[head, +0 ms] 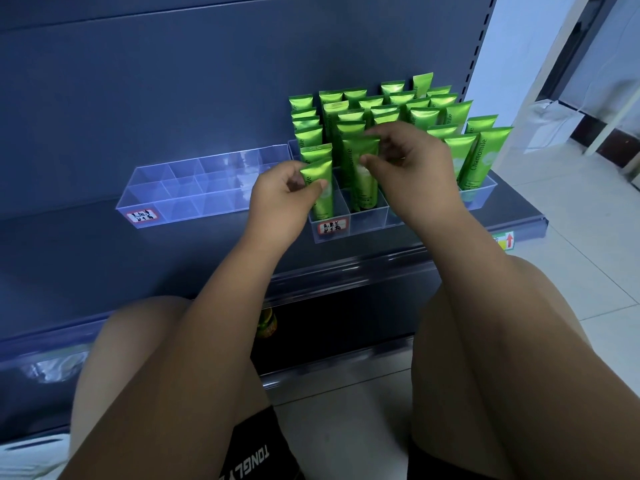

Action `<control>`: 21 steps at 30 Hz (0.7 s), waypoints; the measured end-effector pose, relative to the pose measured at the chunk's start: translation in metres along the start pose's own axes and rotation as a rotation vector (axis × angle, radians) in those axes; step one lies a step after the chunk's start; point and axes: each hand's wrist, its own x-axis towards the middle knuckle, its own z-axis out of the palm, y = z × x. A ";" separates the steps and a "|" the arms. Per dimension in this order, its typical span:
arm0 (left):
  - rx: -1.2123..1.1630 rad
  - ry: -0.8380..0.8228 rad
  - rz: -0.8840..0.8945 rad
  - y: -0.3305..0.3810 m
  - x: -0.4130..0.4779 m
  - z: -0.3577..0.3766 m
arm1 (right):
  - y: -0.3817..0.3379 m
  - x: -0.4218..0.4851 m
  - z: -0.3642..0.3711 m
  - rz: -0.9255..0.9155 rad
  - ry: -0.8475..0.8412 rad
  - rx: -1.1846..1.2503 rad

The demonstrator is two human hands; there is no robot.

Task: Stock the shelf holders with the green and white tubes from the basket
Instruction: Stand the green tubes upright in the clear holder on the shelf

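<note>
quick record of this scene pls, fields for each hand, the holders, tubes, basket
right holder: mostly full of upright green tubes
left holder: clear, no tubes seen
left hand: grips front tube, upright at right holder's front left corner
right hand: pinches top of next tube, one slot to the right
basket: not in view

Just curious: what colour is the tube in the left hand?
The tube is shiny green; head view.
</note>
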 end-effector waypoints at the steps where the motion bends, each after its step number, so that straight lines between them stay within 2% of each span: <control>1: -0.002 0.011 0.005 0.000 0.000 -0.001 | 0.001 0.000 -0.001 0.001 -0.009 -0.020; 9: -0.024 0.006 0.033 0.003 -0.003 -0.001 | 0.008 0.002 -0.002 -0.070 -0.103 -0.213; 15: -0.024 0.006 0.011 0.003 -0.003 -0.001 | 0.005 0.006 0.000 -0.158 -0.059 -0.402; 21: -0.046 0.011 -0.013 0.004 -0.004 -0.001 | 0.003 0.006 0.001 -0.165 -0.034 -0.421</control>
